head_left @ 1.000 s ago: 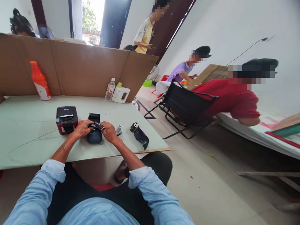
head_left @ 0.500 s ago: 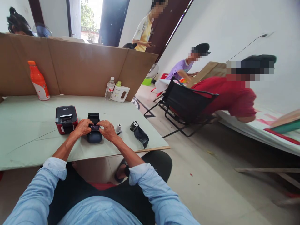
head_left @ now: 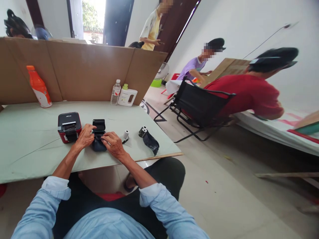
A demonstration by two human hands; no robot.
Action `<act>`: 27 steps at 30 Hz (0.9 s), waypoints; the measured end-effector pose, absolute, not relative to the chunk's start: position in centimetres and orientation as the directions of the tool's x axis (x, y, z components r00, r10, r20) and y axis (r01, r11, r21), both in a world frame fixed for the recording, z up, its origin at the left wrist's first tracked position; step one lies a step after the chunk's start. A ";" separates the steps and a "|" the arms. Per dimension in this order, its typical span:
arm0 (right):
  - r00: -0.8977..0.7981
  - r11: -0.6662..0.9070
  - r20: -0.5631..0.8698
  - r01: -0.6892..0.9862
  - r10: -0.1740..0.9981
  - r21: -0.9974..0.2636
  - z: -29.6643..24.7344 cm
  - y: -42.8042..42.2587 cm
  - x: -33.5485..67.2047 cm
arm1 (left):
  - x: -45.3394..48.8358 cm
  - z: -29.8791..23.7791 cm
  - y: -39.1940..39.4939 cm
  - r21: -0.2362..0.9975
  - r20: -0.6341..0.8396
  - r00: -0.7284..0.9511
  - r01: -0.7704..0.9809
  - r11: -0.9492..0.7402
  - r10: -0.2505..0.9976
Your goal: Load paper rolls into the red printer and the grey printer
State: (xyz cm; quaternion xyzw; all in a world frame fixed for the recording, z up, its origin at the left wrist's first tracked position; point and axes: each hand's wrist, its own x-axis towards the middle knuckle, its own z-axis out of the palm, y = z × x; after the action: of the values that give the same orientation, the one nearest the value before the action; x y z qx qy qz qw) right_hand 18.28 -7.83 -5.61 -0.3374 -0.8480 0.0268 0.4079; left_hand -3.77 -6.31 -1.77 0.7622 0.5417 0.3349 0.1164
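Note:
On the table in front of me lies a small dark portable printer (head_left: 99,146), its black lid (head_left: 99,122) flipped up at the far side. My left hand (head_left: 86,136) is at its left edge, fingers curled against the body and the index finger pointing toward the lid hinge. From the right, my right hand (head_left: 113,143) reaches over the printer's opening with its fingertips pinched together. What lies between those fingertips is too small to make out. Right of that hand stands a small white paper roll (head_left: 126,134) with a loose end.
A red and black printer (head_left: 69,127) stands left of my hands. Farther right is a roll with a dark trailing strip (head_left: 151,142). An orange bottle (head_left: 39,88), a water bottle (head_left: 116,93) and a white jug (head_left: 128,96) stand by the cardboard screen (head_left: 87,73). Other people sit beyond.
Both hands held a small dark piece over the opening between them. Now my right hand is lower over the opening, and my left index finger is extended near the lid.

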 end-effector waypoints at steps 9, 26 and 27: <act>-0.461 0.779 0.695 0.583 0.552 -0.231 -7.2 -9.6 18.3 | -3.1 -2.6 -3.0 0.700 0.383 -0.028 0.660 -0.271 0.923; -0.419 0.762 0.733 0.614 0.536 -0.206 -8.2 -10.1 18.2 | -5.6 -3.6 -8.8 0.665 0.349 0.286 0.595 -0.451 0.892; -0.421 0.762 0.728 0.613 0.541 -0.212 -8.3 -10.1 18.2 | -5.8 -3.7 -9.3 0.654 0.331 0.306 0.608 -0.450 0.893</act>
State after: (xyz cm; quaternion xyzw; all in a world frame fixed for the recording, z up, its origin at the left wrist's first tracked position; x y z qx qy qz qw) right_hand 18.21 -10.07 -8.31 -0.3426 -0.8417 -0.0432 0.4151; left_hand -5.83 -9.25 -3.71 0.7804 0.4808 0.3407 0.2092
